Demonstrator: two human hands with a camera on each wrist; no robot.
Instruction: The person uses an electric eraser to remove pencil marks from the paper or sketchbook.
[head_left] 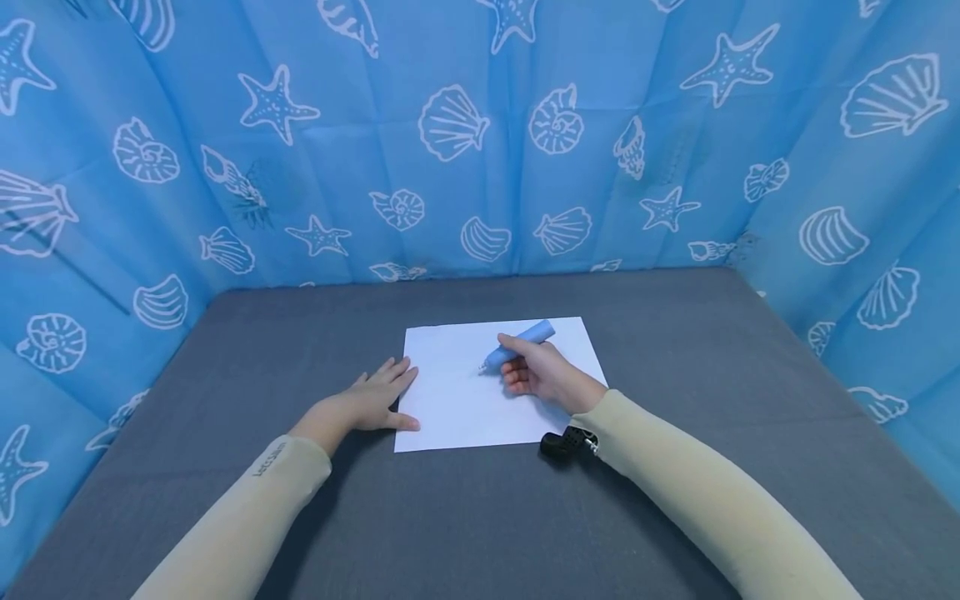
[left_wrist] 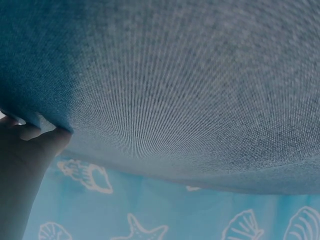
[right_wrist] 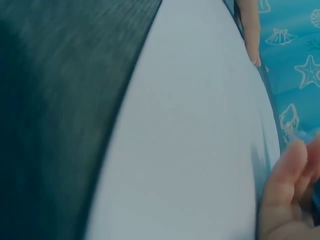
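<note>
A white sheet of paper point(head_left: 450, 417) lies on the grey cloth in the head view and fills the middle of the right wrist view point(right_wrist: 185, 125). My left hand point(head_left: 372, 402) rests with fingers spread over its left edge; the left wrist view shows part of that hand point(left_wrist: 25, 160) dark at the left. A thick blue pen point(head_left: 537, 332) is pinched in my right hand point(head_left: 551, 375), tilted, its tip pointing down-left over the paper. Whether the tip touches is unclear. At the right edge of the right wrist view are the curled fingers point(right_wrist: 285, 185).
Grey cloth point(head_left: 465, 525) covers the table. A blue curtain point(head_left: 480, 192) with white shells and starfish hangs behind and at both sides. A black device point(head_left: 566, 443) sits at my right wrist, by the paper's near edge.
</note>
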